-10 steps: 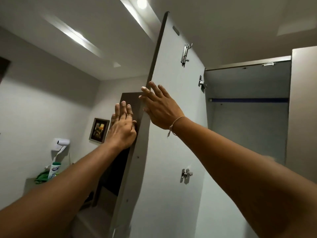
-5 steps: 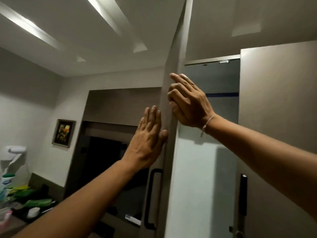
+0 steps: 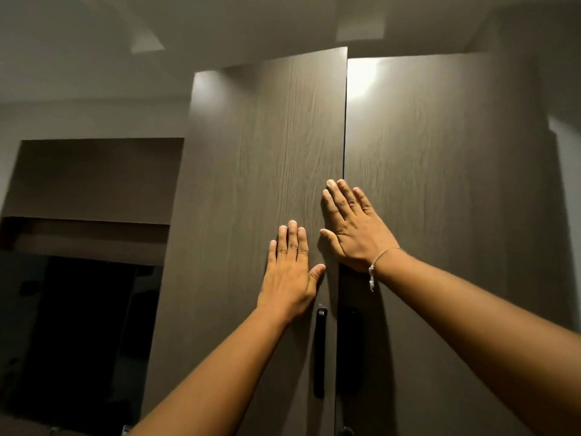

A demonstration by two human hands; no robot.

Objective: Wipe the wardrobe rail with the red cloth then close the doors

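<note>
- Head view: the step in hand is the closing of the doors. The left hand (image 3: 290, 272) lies flat, fingers spread and grasping nothing, on the dark wood-grain left wardrobe door (image 3: 251, 215) near its inner edge, just above the black bar handle (image 3: 320, 350).
- The right hand (image 3: 355, 231), also flat and released, a thin string bracelet (image 3: 382, 259) at its wrist, lies across the seam between that door and the matching right wardrobe door (image 3: 440, 215).
- The left door's top corner stands a little proud of the right one, so I judge it not quite home; the next move calls for a firm, even press until both faces sit flush.
- The rail is hidden behind the doors, and the red cloth is nowhere in view.
- The room is dim: a pale ceiling (image 3: 220, 23) above and a dark recessed niche (image 3: 88, 278) left of the wardrobe.
</note>
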